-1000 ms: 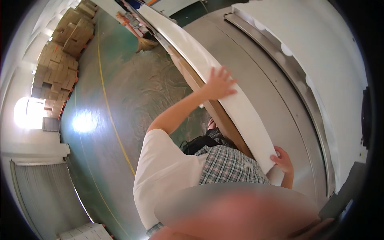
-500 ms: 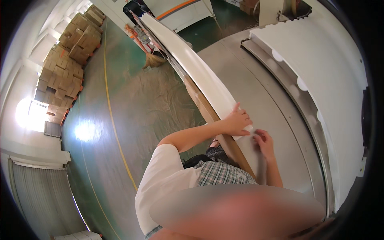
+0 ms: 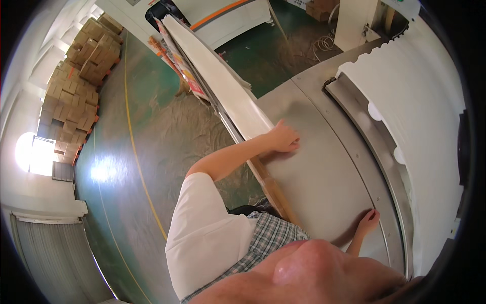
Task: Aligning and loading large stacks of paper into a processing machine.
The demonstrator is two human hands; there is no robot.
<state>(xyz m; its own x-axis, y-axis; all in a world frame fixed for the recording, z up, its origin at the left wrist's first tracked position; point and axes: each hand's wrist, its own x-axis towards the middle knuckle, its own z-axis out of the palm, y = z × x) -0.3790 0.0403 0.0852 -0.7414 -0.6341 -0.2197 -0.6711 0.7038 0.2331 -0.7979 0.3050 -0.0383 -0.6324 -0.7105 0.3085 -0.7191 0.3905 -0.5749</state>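
My left hand [image 3: 284, 138] is closed on the grey metal tabletop [image 3: 319, 167], just past the near end of a long white glossy sheet [image 3: 215, 68]. Its fingers curl under, so whatever they hold, if anything, is hidden. The left forearm crosses the table's left edge and covers part of the sheet's end. Over to the right, my right hand [image 3: 369, 222] is low on the table near the curved seam, its fingertips pressed together. Anything between them is too small to make out.
A brown wooden edge strip [image 3: 276, 195] runs along the table's left side. A white machine cover [image 3: 405, 86] rises at right above a curved slot. Behind are a white machine with an orange stripe [image 3: 223, 14] and a coiled cable [image 3: 324, 45]. Stacked cartons [image 3: 71, 96] line the left wall.
My hands have moved apart: the right one came down and rightward, the left one slightly up and left. The white sheet's near end has withdrawn, baring more tabletop. The view has shifted somewhat.
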